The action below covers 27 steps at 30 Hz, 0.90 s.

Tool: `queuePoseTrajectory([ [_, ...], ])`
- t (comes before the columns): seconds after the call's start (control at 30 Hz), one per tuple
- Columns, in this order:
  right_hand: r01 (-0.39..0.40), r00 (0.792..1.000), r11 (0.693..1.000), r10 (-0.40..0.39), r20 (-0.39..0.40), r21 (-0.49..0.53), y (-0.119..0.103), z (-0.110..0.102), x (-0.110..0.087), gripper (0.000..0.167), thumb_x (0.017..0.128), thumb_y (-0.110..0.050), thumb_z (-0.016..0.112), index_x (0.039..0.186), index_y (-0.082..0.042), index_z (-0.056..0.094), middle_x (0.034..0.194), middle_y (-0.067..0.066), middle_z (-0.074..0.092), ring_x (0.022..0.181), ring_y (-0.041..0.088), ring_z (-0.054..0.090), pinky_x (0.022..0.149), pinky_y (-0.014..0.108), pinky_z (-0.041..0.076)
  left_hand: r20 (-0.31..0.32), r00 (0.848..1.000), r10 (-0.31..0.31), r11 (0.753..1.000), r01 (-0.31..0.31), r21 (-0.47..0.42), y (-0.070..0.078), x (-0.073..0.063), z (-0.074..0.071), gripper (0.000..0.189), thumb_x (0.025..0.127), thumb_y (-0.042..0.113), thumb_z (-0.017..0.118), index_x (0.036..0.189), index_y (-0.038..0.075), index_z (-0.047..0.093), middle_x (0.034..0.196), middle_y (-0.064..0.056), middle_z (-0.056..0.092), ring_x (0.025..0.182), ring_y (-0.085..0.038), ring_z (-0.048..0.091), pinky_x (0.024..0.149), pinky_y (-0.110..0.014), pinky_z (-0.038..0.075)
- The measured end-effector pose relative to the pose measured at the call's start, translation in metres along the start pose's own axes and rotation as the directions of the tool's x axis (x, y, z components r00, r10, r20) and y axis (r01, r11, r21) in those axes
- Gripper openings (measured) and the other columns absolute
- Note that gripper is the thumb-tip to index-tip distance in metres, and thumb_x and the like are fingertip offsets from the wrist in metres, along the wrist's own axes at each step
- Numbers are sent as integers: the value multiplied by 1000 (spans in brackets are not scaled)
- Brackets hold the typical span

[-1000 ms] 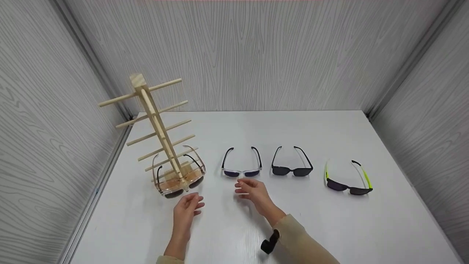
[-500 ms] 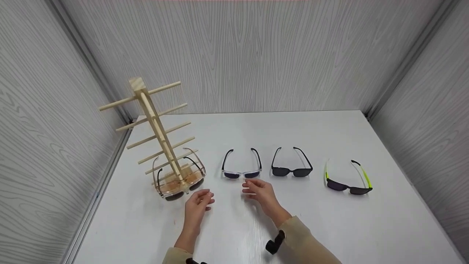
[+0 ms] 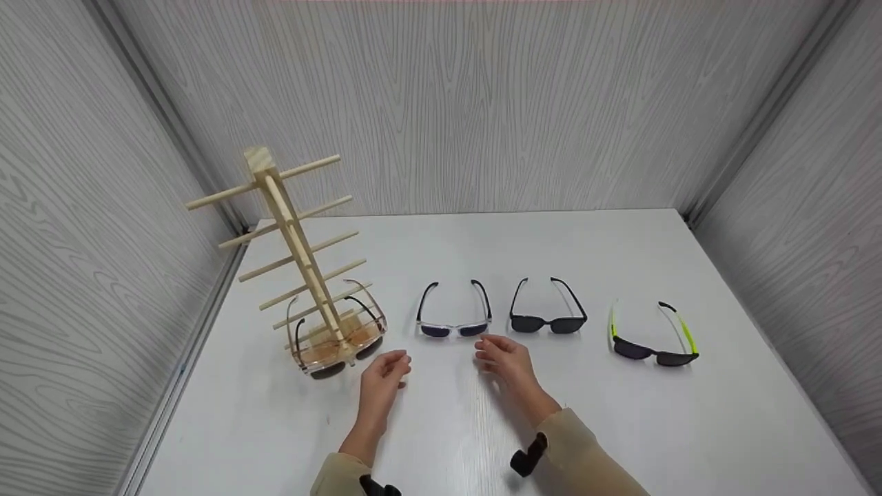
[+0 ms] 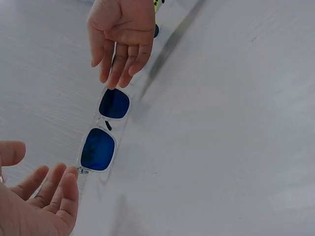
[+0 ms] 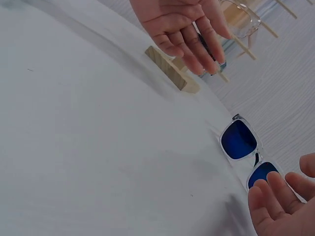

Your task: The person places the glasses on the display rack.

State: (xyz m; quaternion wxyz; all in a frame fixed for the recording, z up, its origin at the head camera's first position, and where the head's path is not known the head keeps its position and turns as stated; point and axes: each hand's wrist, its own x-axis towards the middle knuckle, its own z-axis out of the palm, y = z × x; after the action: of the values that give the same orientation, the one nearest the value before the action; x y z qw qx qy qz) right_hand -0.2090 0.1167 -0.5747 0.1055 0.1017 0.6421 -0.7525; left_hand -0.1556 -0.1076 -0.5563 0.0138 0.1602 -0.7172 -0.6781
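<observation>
Sunglasses with a clear frame and dark blue lenses (image 3: pixel 435 331) lie on the white table, black temples pointing away from me. My left hand (image 3: pixel 383 386) hovers at their near left, fingers relaxed and holding nothing. Close to their right lens is my right hand (image 3: pixel 510 365), its fingers loosely bent and nothing in them. In the left wrist view, both hands flank the blue lenses (image 4: pixel 98 149). Whether the right fingertips touch the frame I cannot tell; the right wrist view shows them overlapping one lens (image 5: pixel 263 173).
At left stands a wooden peg rack (image 3: pixel 293 238), with orange-tinted glasses (image 3: pixel 320 353) and a dark-lensed pair (image 3: pixel 328 370) low on it. Black sunglasses (image 3: pixel 548 324) and a pair with yellow-green temples (image 3: pixel 654 352) lie to the right. Grey panels (image 3: pixel 441 103) enclose the table.
Both hands have moved to the right, the left one away from the rack and slightly forward. The glasses and the rack stay where they were.
</observation>
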Motion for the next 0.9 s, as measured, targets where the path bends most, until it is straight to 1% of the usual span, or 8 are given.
queuePoseTrajectory([
  [0.17, -21, 996, 1000, 22, -87, 10, 0, -4, 4, 36, 91, -11, 60, 122, 6, 55, 107, 16, 65, 94, 24, 62, 80, 38, 50, 0, 1000, -6, 999, 6, 41, -2, 4, 8, 32, 92, 23, 59, 115, 1, 59, 105, -10, 62, 94, -19, 59, 76, -32, 50],
  [0.27, -27, 991, 999, 30, -132, 26, -2, -3, 5, 36, 91, -11, 60, 123, 5, 54, 112, 17, 63, 98, 25, 60, 82, 38, 49, 2, 1000, -2, 996, 2, 88, -3, 7, 14, 30, 93, 24, 59, 115, 4, 60, 106, -8, 61, 97, -19, 58, 79, -32, 49],
  [0.4, -31, 987, 999, 36, -157, 37, -2, 0, 7, 40, 92, -11, 58, 128, 4, 51, 120, 20, 58, 102, 28, 58, 84, 39, 47, 1, 1000, 27, 991, -27, 134, -5, 11, 20, 29, 93, 23, 58, 114, 4, 60, 108, -7, 61, 99, -20, 57, 82, -33, 49],
  [0.5, -29, 986, 998, 37, -163, 53, -2, 1, 9, 42, 92, -11, 58, 130, 2, 49, 124, 20, 55, 104, 31, 56, 86, 40, 47, 17, 998, 52, 991, -54, 124, -7, 15, 22, 30, 93, 23, 58, 115, 3, 60, 109, -9, 61, 97, -20, 57, 81, -32, 49],
  [0.53, -28, 987, 998, 38, -157, 61, -6, 2, 7, 43, 92, -11, 57, 131, 3, 47, 126, 22, 53, 106, 33, 54, 88, 42, 45, 26, 998, 59, 991, -61, 120, -7, 17, 23, 31, 93, 24, 58, 116, 2, 59, 109, -9, 61, 97, -20, 57, 80, -32, 49],
  [0.67, -36, 985, 994, 52, -162, 99, -6, 3, 10, 43, 93, -10, 56, 133, 2, 45, 128, 22, 51, 111, 33, 52, 92, 42, 43, 57, 996, 69, 993, -74, 94, -7, 21, 24, 33, 93, 24, 58, 117, 1, 59, 110, -10, 60, 95, -19, 58, 76, -30, 49],
  [0.77, -35, 982, 991, 58, -177, 129, -2, 4, 15, 42, 93, -10, 55, 132, 1, 46, 127, 20, 52, 113, 31, 51, 91, 40, 43, 63, 995, 82, 993, -87, 83, -7, 24, 26, 34, 93, 23, 58, 118, 0, 58, 111, -10, 60, 97, -21, 57, 77, -32, 48],
  [0.9, -45, 982, 992, 65, -179, 116, -2, 4, 16, 43, 93, -12, 55, 133, 1, 45, 128, 20, 52, 116, 30, 50, 93, 40, 42, 49, 995, 88, 993, -91, 81, -10, 28, 30, 36, 93, 22, 57, 120, -1, 55, 112, -12, 59, 102, -24, 56, 83, -36, 47],
])
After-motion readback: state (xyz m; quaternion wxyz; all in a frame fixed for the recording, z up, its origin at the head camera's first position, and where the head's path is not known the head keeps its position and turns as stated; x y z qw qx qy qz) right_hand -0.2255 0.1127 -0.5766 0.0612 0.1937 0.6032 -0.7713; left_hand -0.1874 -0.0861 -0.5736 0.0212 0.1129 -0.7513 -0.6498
